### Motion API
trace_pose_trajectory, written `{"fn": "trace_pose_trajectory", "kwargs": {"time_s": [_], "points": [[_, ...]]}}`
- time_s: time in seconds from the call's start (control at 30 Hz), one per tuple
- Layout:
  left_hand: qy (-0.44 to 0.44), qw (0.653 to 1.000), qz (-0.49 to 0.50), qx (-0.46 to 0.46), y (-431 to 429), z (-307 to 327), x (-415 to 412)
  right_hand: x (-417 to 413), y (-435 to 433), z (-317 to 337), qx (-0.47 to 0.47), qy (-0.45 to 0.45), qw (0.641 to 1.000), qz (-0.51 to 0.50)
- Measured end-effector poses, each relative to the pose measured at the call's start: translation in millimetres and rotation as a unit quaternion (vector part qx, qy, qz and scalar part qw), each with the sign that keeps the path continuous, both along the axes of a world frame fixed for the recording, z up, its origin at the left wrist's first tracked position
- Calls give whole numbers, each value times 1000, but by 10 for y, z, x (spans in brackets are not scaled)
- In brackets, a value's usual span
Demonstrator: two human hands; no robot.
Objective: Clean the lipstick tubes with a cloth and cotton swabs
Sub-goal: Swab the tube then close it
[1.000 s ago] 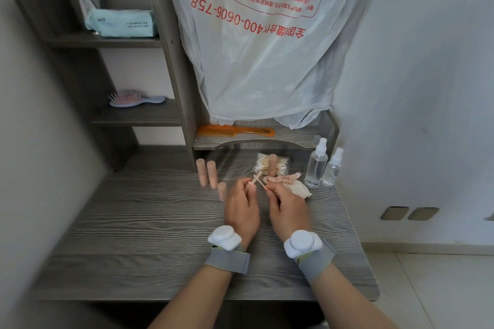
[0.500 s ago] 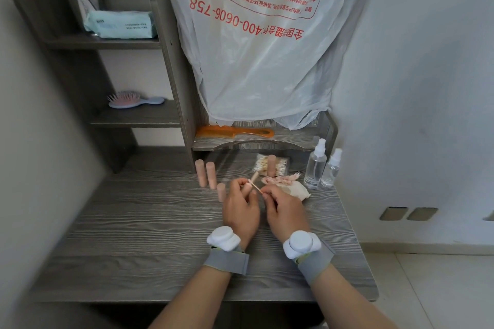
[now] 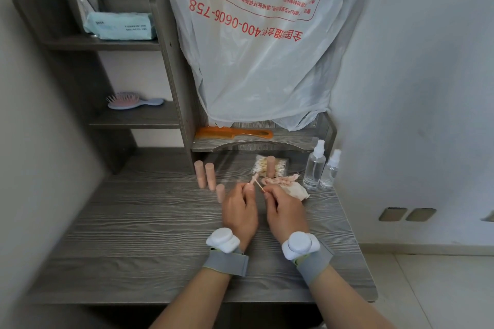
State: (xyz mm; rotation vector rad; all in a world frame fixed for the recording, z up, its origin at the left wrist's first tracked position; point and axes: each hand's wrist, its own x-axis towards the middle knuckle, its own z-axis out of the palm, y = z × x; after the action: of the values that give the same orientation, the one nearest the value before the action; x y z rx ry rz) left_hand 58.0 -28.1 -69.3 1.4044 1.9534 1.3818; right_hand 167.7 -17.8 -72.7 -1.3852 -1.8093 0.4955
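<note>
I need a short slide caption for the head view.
Left hand holds a lipstick tube; right hand holds a cotton swab to it, over a grey desk.

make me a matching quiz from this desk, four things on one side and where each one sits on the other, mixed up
Things
1. hairbrush
2. orange comb
3. tall spray bottle
4. blue tissue pack

Places
A. top left shelf
B. right end of the desk, by the wall
C. low shelf under the plastic bag
D. middle left shelf

Pairs: 1-D, 2-C, 3-B, 4-A
</note>
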Motion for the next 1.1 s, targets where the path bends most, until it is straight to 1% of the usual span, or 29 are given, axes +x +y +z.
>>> {"fn": "trace_pose_trajectory", "kwargs": {"time_s": [0.1,0.23,0.4,0.57,0.83,0.93,1.1], "points": [[2,1000,-3,1,9,-28,-11,4,6,5,-1,15,1000,-7],[-10,1000,2,3,3,-19,-22,1,-3,-5,9,-1,1000,24],[-42,999,21,13,-33,23,-29,5,19,-2,-11,4,1000,-18],[-62,998,20,14,-20,-7,-58,-4,7,-4,-7,-12,1000,20],[-49,999,8,9,-47,30,-41,1,14,-10,3,17,1000,9],[-37,999,3,22,-38,18,-48,6,2,11,5,22,1000,6],[7,999,-33,41,-19,-9,-45,19,9,27,-8,36,999,-16]]}}
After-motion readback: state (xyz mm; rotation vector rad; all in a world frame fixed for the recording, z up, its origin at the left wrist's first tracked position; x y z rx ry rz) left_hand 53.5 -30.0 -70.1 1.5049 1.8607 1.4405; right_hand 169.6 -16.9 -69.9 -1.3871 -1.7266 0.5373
